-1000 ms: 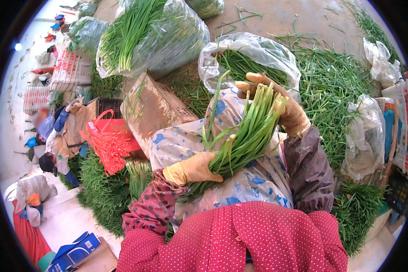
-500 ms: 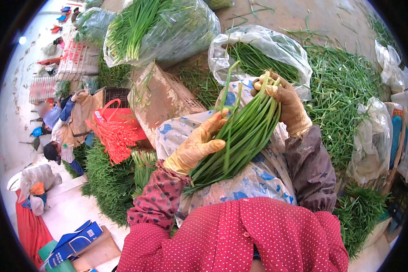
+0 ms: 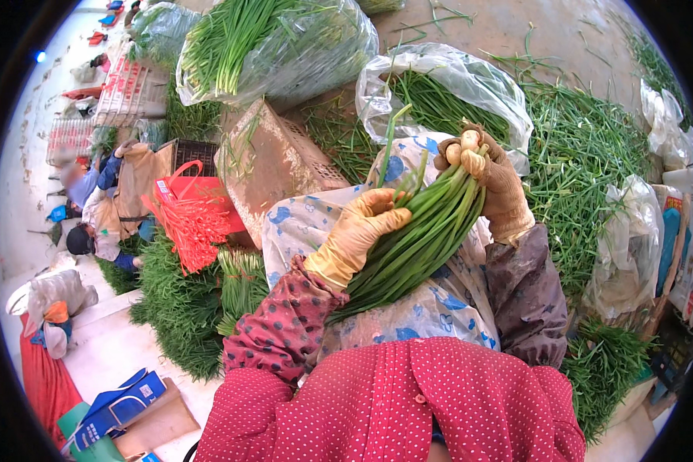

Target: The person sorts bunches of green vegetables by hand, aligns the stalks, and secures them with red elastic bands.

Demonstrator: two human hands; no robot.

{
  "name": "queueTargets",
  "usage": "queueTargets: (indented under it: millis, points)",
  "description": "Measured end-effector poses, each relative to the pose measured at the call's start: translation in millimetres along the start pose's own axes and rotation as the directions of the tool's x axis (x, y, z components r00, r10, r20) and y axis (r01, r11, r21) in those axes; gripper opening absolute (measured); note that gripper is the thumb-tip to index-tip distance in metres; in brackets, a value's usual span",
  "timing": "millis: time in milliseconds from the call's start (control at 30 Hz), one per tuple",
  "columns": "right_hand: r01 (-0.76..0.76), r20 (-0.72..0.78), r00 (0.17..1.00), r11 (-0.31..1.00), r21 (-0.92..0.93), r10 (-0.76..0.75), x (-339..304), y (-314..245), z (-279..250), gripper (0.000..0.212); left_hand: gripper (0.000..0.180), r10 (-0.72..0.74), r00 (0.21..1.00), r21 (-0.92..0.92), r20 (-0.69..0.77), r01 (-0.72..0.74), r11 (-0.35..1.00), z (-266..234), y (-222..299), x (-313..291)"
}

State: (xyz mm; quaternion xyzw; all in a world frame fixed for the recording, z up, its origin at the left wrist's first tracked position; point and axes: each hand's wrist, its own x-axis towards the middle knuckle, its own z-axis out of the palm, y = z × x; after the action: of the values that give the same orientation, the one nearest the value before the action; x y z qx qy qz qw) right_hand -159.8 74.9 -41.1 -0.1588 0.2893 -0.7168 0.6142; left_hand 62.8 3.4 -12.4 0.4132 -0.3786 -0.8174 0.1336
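Note:
A bunch of long green chives (image 3: 431, 239) lies slanted over my lap, its pale root ends at the upper right. My right hand (image 3: 504, 192), in a stained work glove, is wrapped round the bunch near those ends. On the left side of the bunch, my left hand (image 3: 354, 235) in a yellowish glove is closed with thumb and fingers together on a few chive stalks. One loose stalk (image 3: 390, 142) sticks up above that hand; another beside it is blurred. A whitish plastic apron with blue prints (image 3: 300, 223) covers my lap under the bunch.
Ahead stand open clear bags (image 3: 508, 96) of chives and a dirty crate (image 3: 258, 162). A red bag (image 3: 227, 208) with red ties (image 3: 192, 231) and stacked green bundles (image 3: 177, 308) are at left. Loose greens (image 3: 577, 146) heap at right. Another person (image 3: 104, 223) sits farther left.
My left hand has moved slightly right and its fingers have closed from a more spread pose. My right hand has turned a little, with the root ends now facing me more.

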Motion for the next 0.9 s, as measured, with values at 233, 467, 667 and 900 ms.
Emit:
queueTargets:
  millis: [233, 467, 667, 900]
  points:
    - [0.022, 0.022, 1.000, 1.000, -0.008, -0.022, 3, -4, -1, 0.024, 0.024, 0.054, 0.998, 0.098, -0.027, -0.052, 0.994, -4, 25, 18]
    - [0.028, -0.148, 0.987, 0.977, -0.213, -0.061, 3, -6, 15, 0.035, 0.033, -0.130, 0.960, 0.467, 0.250, -0.002, 0.884, -10, 46, 44]
    - [0.384, 0.065, 0.776, 0.388, -0.838, -0.628, -1, -185, -25, 0.024, 0.062, 0.411, 0.911, 0.635, -0.023, -0.305, 0.710, -43, 80, 40]
    - [-0.077, 0.006, 0.502, -0.052, -0.996, -0.865, -26, -321, -16, 0.028, 0.071, 0.278, 0.954, 0.452, -0.113, -0.200, 0.870, -109, 66, 25]
